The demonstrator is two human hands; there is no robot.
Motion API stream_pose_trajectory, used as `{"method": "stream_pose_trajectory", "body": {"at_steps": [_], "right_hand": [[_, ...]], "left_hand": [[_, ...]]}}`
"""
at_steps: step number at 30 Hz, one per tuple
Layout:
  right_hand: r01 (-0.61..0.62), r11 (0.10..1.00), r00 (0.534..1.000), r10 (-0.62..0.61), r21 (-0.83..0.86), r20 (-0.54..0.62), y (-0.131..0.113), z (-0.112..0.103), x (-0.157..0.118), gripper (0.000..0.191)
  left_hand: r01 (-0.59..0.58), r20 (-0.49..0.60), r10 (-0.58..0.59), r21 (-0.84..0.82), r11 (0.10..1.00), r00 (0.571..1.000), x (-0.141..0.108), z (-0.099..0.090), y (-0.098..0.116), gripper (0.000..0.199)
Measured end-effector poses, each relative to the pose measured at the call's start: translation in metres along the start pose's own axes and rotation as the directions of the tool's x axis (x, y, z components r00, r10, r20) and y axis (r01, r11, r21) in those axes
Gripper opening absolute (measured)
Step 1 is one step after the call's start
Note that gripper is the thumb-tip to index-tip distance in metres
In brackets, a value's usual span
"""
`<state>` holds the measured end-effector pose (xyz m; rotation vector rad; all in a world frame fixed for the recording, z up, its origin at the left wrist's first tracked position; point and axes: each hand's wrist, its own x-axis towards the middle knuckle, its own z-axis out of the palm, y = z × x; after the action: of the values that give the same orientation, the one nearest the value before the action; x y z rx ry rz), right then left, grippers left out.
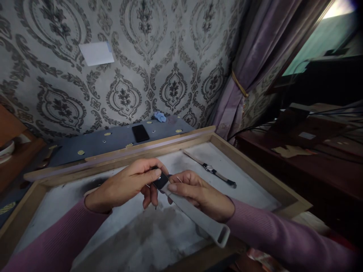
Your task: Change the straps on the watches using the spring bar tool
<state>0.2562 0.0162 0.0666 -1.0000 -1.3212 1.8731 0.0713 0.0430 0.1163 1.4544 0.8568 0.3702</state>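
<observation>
My left hand (pixel 133 183) grips a dark square smartwatch (pixel 161 180), its thumb on the case. A thin dark rod pokes down below these fingers; I cannot make out what it is. My right hand (pixel 195 190) pinches the light grey watch strap (pixel 195 217) close to the case. From there the strap slants down to the right and ends in a loop. Something thin and pale shows by the right fingertips, too small to name. Whether strap and case are joined is hidden by the fingers. Beyond my right hand lies a wristwatch (pixel 209 168) with its band stretched out.
Under my hands is a shallow white-bottomed tray with a wooden rim (pixel 244 166). Behind it, a black phone (pixel 140 133) and a crumpled blue cloth (pixel 160 116) lie on a dark patterned cover (pixel 93 145). A purple curtain (pixel 241 64) hangs at the right.
</observation>
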Motion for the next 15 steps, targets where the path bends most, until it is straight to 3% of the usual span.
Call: {"method": "stream_pose_trajectory", "body": {"at_steps": [11,15], "right_hand": [[-0.086,0.990,0.995,0.081,0.111,0.052,0.0004,0.0017,0.0055,0.045],[-0.071,0.984,0.994,0.055,0.166,0.099,-0.0008,0.0021,0.0033,0.044]], "left_hand": [[0.008,0.000,-0.008,0.155,0.988,1.000,0.0005,0.0055,-0.0089,0.027],[-0.014,0.018,0.011,0.140,0.990,1.000,0.0001,0.0066,-0.0086,0.025]]}}
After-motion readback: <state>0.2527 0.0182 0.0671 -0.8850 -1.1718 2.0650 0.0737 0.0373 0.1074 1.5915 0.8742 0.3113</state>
